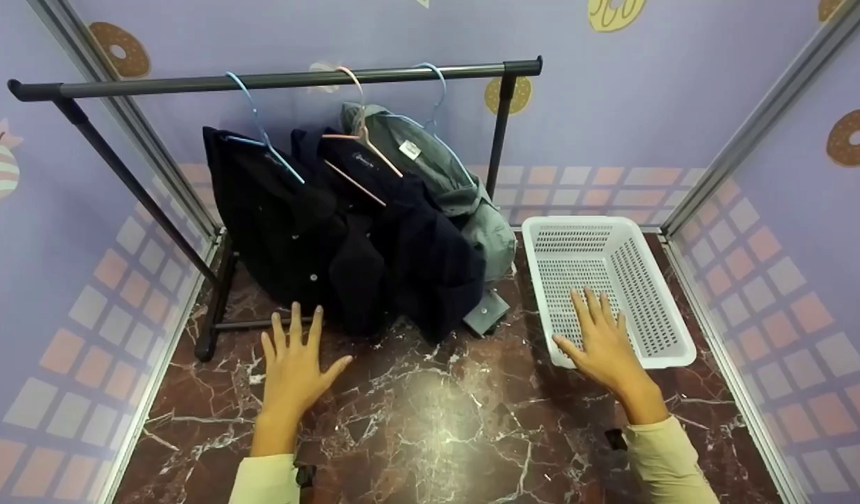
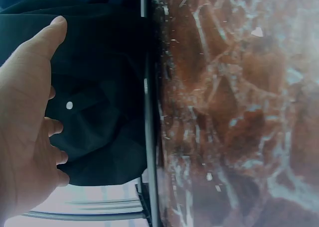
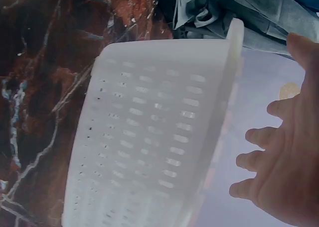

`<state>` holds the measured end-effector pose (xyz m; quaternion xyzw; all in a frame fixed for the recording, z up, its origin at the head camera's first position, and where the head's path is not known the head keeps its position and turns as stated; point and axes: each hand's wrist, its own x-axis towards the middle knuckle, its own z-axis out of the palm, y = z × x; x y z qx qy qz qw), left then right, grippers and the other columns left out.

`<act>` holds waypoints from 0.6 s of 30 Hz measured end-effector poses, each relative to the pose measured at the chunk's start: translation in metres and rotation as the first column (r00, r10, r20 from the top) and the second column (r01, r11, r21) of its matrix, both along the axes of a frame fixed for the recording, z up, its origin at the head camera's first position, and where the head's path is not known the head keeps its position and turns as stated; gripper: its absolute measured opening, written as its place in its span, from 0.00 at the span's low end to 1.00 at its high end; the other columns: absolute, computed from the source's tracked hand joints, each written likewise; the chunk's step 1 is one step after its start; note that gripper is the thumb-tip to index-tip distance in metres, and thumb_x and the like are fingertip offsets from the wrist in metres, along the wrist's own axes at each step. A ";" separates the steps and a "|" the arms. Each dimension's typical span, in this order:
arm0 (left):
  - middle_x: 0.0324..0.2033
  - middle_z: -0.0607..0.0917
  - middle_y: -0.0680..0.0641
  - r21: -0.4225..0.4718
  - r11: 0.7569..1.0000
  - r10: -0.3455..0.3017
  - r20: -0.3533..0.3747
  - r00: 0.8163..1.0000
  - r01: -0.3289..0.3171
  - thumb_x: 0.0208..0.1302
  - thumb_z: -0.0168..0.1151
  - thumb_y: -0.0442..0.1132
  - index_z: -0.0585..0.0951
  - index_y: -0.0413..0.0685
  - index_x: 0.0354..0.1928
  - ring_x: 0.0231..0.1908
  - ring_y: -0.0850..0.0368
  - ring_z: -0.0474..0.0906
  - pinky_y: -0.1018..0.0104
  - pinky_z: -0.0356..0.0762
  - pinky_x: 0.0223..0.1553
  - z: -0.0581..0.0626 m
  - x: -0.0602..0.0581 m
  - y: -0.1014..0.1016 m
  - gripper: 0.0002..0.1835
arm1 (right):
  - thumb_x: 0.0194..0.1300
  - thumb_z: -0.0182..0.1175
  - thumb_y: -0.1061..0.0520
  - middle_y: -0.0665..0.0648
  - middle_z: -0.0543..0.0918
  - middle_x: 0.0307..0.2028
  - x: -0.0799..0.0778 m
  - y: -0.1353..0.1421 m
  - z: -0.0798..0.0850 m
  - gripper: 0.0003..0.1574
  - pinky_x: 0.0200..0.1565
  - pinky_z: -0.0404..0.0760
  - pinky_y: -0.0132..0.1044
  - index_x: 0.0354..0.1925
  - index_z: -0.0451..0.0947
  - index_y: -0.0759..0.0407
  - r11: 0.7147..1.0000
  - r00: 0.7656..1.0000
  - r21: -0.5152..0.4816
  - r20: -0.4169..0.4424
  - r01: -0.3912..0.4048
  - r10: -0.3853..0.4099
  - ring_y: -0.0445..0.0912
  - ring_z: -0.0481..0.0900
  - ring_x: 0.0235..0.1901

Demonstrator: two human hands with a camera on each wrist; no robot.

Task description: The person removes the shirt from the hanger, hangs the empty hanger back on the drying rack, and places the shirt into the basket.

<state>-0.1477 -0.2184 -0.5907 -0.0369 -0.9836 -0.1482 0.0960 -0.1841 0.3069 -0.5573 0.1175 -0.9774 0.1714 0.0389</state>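
Observation:
Both hands are held out with fingers spread, and neither grips anything. My left hand [image 1: 295,371] is in front of a black garment [image 1: 269,210] on a blue hanger [image 1: 251,105]; in the left wrist view a pale button shows on the dark cloth [image 2: 99,87]. Beside it hangs a navy garment [image 1: 430,259] on a pink hanger [image 1: 362,119]. A grey-green shirt [image 1: 489,231] hangs at the right end on another blue hanger [image 1: 438,91]. My right hand [image 1: 605,350] overlaps the near part of a white plastic basket [image 1: 531,280] in the head view.
The hangers hang from a black clothes rack [image 1: 157,85] with a foot bar [image 1: 248,325] close to the floor. Beneath lies a dark red marbled floor [image 1: 430,420]. Purple patterned walls [image 1: 752,91] enclose the back and both sides. The basket stands near the right wall.

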 end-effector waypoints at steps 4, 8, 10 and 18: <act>0.82 0.45 0.34 -0.010 1.000 -0.001 0.001 1.000 0.001 0.63 0.61 0.72 0.51 0.54 0.83 0.79 0.23 0.33 0.23 0.39 0.74 0.009 0.000 0.000 0.55 | 0.73 0.57 0.35 0.70 0.45 0.81 -0.003 -0.002 0.008 0.56 0.72 0.36 0.79 0.82 0.46 0.61 0.999 1.000 -0.049 0.002 -0.016 0.016 0.72 0.39 0.79; 0.82 0.46 0.33 -0.016 1.000 -0.010 -0.019 1.000 0.010 0.62 0.63 0.71 0.52 0.54 0.83 0.79 0.23 0.34 0.21 0.40 0.73 0.016 0.001 0.000 0.56 | 0.73 0.58 0.37 0.68 0.43 0.82 -0.005 -0.002 0.016 0.57 0.73 0.34 0.77 0.83 0.44 0.60 0.996 0.999 -0.087 -0.005 -0.032 0.031 0.71 0.39 0.80; 0.81 0.47 0.33 -0.016 1.000 -0.015 -0.029 0.999 0.015 0.62 0.64 0.70 0.53 0.53 0.83 0.79 0.23 0.35 0.21 0.41 0.73 0.019 0.001 0.000 0.56 | 0.73 0.58 0.37 0.68 0.43 0.82 -0.005 -0.002 0.021 0.57 0.73 0.35 0.77 0.83 0.43 0.59 0.994 0.999 -0.096 -0.019 -0.043 0.041 0.70 0.39 0.80; 0.82 0.47 0.34 -0.031 0.999 -0.024 -0.065 0.998 0.023 0.63 0.63 0.70 0.52 0.53 0.83 0.79 0.24 0.35 0.22 0.42 0.73 0.032 -0.001 -0.003 0.55 | 0.74 0.58 0.37 0.63 0.41 0.83 -0.011 -0.011 0.041 0.56 0.75 0.39 0.73 0.84 0.40 0.51 0.979 0.995 -0.176 -0.032 -0.100 0.095 0.65 0.41 0.81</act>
